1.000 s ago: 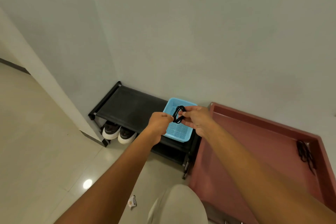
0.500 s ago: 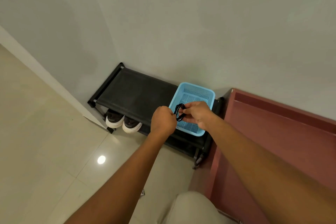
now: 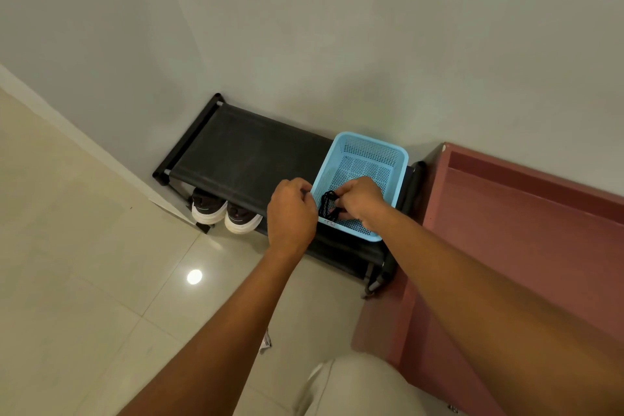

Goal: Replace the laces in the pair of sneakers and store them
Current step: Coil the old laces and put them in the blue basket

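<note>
A coiled black lace bundle [image 3: 329, 207] hangs just inside the near left corner of the light blue mesh basket [image 3: 371, 140]. My right hand [image 3: 359, 199] pinches the bundle from the right, over the basket. Close against the bundle's left side, my left hand [image 3: 292, 211] has its fingers curled, and a dark bit of lace shows at the fingertips. The basket stands on the right end of a black shoe rack [image 3: 243, 152]. A pair of black sneakers with white soles [image 3: 224, 213] sits on the rack's lower shelf, at the left.
A dark red tray-like table [image 3: 513, 219] with a raised rim adjoins the rack on the right. The grey wall runs behind both. Pale floor tiles [image 3: 84, 280] spread to the left, with a small paper scrap [image 3: 265, 344] near my knee [image 3: 354, 385].
Both hands have carried the lace bundle down and forward, from above the basket into its near corner. The view has tilted down towards the rack, and the table's far right end has left the frame.
</note>
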Demonstrator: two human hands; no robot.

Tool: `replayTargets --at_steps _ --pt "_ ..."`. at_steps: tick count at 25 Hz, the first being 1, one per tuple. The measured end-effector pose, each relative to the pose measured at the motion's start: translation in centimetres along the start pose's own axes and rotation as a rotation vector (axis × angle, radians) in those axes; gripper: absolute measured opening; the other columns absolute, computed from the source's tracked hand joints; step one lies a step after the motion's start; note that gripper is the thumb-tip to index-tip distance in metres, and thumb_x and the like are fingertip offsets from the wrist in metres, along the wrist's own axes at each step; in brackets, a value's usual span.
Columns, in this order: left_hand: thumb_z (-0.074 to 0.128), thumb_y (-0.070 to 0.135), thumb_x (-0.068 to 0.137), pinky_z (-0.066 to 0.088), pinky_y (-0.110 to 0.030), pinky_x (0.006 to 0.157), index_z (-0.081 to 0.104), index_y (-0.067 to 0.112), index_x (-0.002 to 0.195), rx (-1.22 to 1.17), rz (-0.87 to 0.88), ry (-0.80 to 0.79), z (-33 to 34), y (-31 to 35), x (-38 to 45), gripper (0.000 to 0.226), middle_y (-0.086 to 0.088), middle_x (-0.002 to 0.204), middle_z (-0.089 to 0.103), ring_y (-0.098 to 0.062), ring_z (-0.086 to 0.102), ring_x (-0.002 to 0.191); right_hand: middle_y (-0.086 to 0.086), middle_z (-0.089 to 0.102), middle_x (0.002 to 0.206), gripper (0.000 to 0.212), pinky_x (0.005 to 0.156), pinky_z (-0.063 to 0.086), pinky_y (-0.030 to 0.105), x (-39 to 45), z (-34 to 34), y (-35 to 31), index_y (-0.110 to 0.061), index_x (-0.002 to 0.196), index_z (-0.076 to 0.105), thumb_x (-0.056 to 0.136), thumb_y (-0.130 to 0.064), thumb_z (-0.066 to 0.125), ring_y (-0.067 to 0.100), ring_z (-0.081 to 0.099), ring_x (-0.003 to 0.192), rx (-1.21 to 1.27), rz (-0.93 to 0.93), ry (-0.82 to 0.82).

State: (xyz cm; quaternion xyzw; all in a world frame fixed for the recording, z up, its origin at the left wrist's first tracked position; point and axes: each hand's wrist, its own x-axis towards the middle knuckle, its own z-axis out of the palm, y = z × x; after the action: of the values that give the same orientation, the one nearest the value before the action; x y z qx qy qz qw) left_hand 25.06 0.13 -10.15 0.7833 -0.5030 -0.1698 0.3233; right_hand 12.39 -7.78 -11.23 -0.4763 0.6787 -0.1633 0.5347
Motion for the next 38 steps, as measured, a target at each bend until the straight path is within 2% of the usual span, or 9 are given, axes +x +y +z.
replayTargets --at_steps 4,10,15,19,23,28,31,34,38 --pt "0.062 0.012 0.097 0.061 -0.036 0.080 0.069 0.015 0.106 -0.052 -0.027 -0.006 0.0 -0.4 -0.2 0.012 -0.002 0.102 0.065 -0.013 0.065 0.091 0.009 0.075 0.099 0.017 0.089 0.061 0.042 0.8 0.7 0.0 -0.012 0.096 0.077 0.085 0.000 0.080 0.025 0.072 0.095 -0.194 -0.077 0.098" --pt "0.062 0.013 0.099 0.054 -0.022 0.074 0.070 0.016 0.111 -0.056 -0.058 -0.023 0.1 -0.8 -0.6 0.015 -0.002 0.104 0.065 -0.012 0.063 0.087 0.009 0.074 0.092 0.016 0.070 0.064 0.040 1.4 0.9 0.1 -0.007 0.093 0.075 0.081 -0.001 0.084 0.025 0.072 0.081 -0.279 -0.037 0.170" --pt "0.062 0.014 0.098 0.055 -0.024 0.076 0.069 0.015 0.115 -0.075 -0.053 -0.004 0.3 -1.1 -0.7 0.018 -0.001 0.101 0.064 -0.010 0.062 0.087 0.002 0.070 0.085 0.020 0.046 0.037 0.023 1.2 0.3 0.9 -0.012 0.089 0.069 0.078 -0.010 0.087 0.015 0.061 0.068 -0.465 -0.086 0.200" --pt "0.062 0.014 0.098 0.052 -0.020 0.075 0.068 0.015 0.118 -0.083 -0.062 0.001 0.4 -1.2 -0.6 0.021 -0.001 0.100 0.064 -0.010 0.062 0.088 0.001 0.069 0.077 0.025 0.043 0.037 0.021 1.4 0.0 1.0 -0.011 0.086 0.070 0.073 -0.010 0.091 0.014 0.063 0.064 -0.529 -0.060 0.155" --pt "0.063 0.014 0.099 0.045 -0.010 0.071 0.067 0.017 0.120 -0.081 -0.076 -0.014 0.5 -1.2 -0.6 0.022 -0.001 0.103 0.065 -0.010 0.063 0.088 0.003 0.074 0.093 0.039 0.065 0.055 0.025 1.4 0.5 0.5 -0.011 0.098 0.075 0.066 -0.013 0.097 0.018 0.072 0.084 -0.592 -0.063 0.049" --pt "0.063 0.014 0.098 0.056 -0.029 0.081 0.066 0.015 0.123 -0.095 -0.091 -0.022 0.0 -1.3 -0.7 0.025 0.000 0.098 0.064 -0.011 0.063 0.086 0.009 0.074 0.092 0.016 0.057 0.054 0.026 0.7 -0.4 0.3 -0.004 0.097 0.075 0.081 -0.006 0.081 0.022 0.070 0.080 -0.531 -0.117 0.060" --pt "0.062 0.018 0.099 0.057 -0.036 0.087 0.062 0.014 0.129 -0.095 -0.080 -0.044 -0.5 -1.3 -0.9 0.030 0.001 0.097 0.063 -0.012 0.062 0.089 0.019 0.073 0.101 0.021 0.076 0.061 0.042 -1.2 -2.8 0.1 0.007 0.104 0.071 0.096 -0.012 0.067 0.031 0.071 0.089 -0.339 -0.216 0.141" --pt "0.060 0.026 0.101 0.053 -0.046 0.101 0.051 0.015 0.143 -0.071 0.000 -0.089 -1.7 0.3 -1.6 0.044 -0.005 0.126 0.060 -0.021 0.058 0.118 0.009 0.071 0.116 0.030 0.083 0.056 0.032 -4.3 -5.6 -0.3 -0.007 0.124 0.067 0.102 -0.026 0.061 0.017 0.067 0.094 -0.226 -0.375 0.204" --pt "0.052 0.037 0.104 0.033 -0.050 0.117 0.029 0.019 0.158 0.050 0.231 -0.141 -3.3 4.8 -3.3 0.061 -0.005 0.159 0.036 -0.022 0.030 0.148 0.007 0.057 0.143 0.050 0.111 0.042 0.039 -8.3 -9.4 0.1 -0.010 0.146 0.052 0.103 -0.036 0.058 0.024 0.053 0.132 -0.348 -0.569 0.282"
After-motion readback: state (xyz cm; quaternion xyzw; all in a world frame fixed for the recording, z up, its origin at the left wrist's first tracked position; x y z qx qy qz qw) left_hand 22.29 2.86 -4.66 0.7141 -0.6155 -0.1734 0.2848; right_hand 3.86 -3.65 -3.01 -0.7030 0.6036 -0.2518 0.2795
